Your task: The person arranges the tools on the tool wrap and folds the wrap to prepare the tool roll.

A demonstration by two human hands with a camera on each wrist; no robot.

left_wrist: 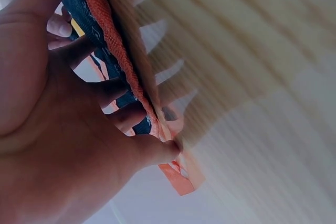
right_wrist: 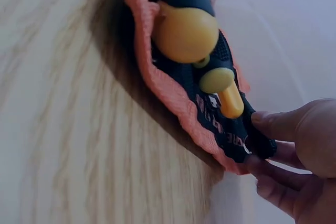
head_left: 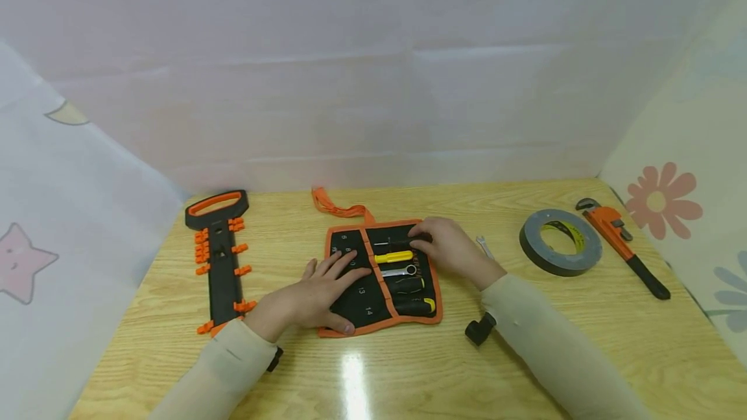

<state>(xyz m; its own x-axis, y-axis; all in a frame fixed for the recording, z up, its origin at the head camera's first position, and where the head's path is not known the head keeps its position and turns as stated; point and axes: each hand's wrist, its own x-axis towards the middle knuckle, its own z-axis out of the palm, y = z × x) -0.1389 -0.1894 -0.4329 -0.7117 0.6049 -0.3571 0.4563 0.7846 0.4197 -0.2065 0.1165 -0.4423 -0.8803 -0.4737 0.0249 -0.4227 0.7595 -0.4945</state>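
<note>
A black tool roll (head_left: 362,290) with orange trim lies unrolled at the middle of the wooden table (head_left: 525,342). Its pockets hold a yellow-handled screwdriver (head_left: 393,256), a small wrench (head_left: 399,271) and black-handled tools (head_left: 411,305). My left hand (head_left: 335,277) lies flat on the roll's left half, fingers spread, thumb along the near edge. My right hand (head_left: 423,238) is at the roll's far right corner. In the right wrist view its thumb and fingers (right_wrist: 278,124) pinch the orange edge of the roll (right_wrist: 173,98) beside the yellow handle ends (right_wrist: 184,35). In the left wrist view the roll's edge (left_wrist: 131,77) runs under my fingers (left_wrist: 126,116).
A black rack with orange clips (head_left: 218,258) lies at the left. A grey tape roll (head_left: 560,242) and an orange pipe wrench (head_left: 621,245) lie at the right, a small loose spanner (head_left: 484,246) by my right wrist. The roll's orange strap (head_left: 341,209) trails behind it. Cloth walls surround the table.
</note>
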